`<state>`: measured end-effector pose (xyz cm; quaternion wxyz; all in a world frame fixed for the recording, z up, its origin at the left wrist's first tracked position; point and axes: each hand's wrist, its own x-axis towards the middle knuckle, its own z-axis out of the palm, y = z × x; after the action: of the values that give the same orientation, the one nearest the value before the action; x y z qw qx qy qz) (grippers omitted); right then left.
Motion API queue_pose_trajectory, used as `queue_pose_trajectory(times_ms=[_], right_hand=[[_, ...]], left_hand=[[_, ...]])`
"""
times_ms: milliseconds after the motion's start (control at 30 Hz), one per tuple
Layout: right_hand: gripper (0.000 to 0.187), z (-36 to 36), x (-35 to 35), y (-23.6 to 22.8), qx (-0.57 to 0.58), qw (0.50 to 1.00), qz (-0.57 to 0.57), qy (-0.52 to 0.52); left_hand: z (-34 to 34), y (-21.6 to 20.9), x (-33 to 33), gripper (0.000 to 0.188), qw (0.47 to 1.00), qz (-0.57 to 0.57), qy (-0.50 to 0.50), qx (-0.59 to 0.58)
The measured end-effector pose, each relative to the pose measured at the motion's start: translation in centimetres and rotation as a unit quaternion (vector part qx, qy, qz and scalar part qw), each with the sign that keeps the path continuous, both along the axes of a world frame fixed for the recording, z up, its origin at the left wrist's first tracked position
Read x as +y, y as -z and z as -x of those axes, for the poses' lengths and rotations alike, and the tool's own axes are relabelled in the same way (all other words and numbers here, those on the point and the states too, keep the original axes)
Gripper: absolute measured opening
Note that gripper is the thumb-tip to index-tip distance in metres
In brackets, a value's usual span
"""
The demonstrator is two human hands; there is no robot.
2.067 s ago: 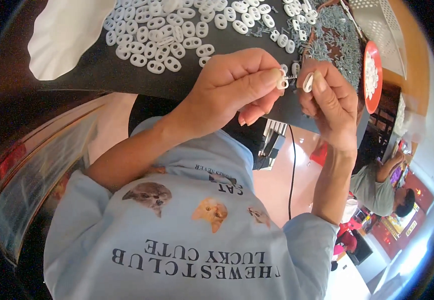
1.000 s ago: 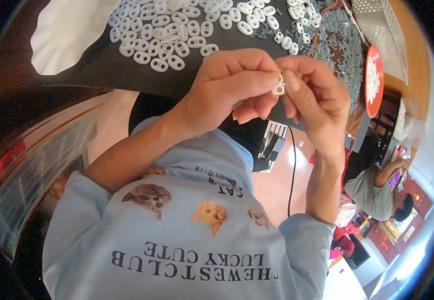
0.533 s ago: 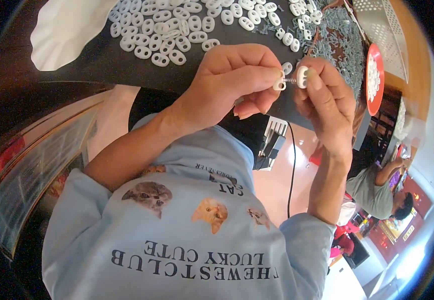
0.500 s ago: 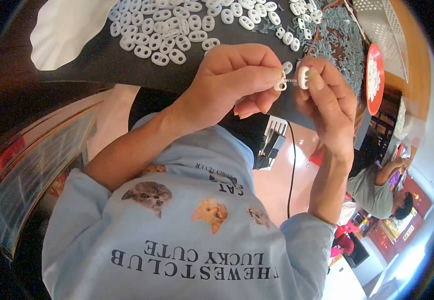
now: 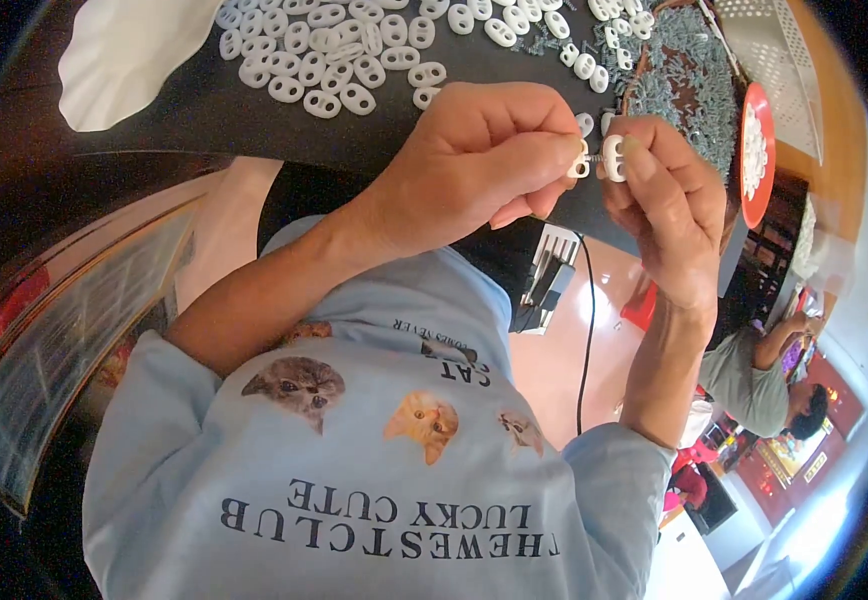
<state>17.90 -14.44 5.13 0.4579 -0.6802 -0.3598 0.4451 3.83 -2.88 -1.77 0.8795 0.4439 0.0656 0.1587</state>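
Note:
Between the thumb and fingers of my left hand (image 5: 489, 155) is a small white two-hole cord lock plunger (image 5: 579, 166). My right hand (image 5: 672, 205) pinches a white oval cord lock body (image 5: 614, 157), its holes facing up toward me. A thin metal spring (image 5: 595, 158) bridges the short gap between the two parts. Both hands are closed and held close together over the near edge of the dark table (image 5: 214, 135). My fingertips hide part of each piece.
Several loose white oval cord lock bodies (image 5: 357, 99) lie beyond my left hand. A heap of small springs (image 5: 689, 75) spreads at the far right, beside an orange plate (image 5: 760, 212) of white parts. A white wavy-edged dish (image 5: 119, 70) stands far left. Another person (image 5: 744, 385) is at right.
Both hands have shifted slightly right. The plunger and the cord lock body are nearer each other, and less of the spring shows between them.

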Motion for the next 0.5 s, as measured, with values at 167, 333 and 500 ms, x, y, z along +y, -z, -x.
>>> queue_pose_trajectory(times_ms=[167,333,500], right_hand=[[0.017,0.04,-0.03,0.27,-0.018,1.0,0.0,-0.001],[0.018,0.76,0.2,0.12,-0.074,0.997,-0.006,0.006],[0.018,0.84,0.33,0.36,-0.052,0.999,0.002,0.008]], left_hand=[[-0.13,0.06,-0.06,0.017,1.0,-0.003,-0.002,0.004],[-0.18,0.16,-0.18,0.019,1.0,-0.023,-0.001,0.005],[-0.17,0.19,-0.07,0.021,0.999,-0.041,-0.004,0.001]])
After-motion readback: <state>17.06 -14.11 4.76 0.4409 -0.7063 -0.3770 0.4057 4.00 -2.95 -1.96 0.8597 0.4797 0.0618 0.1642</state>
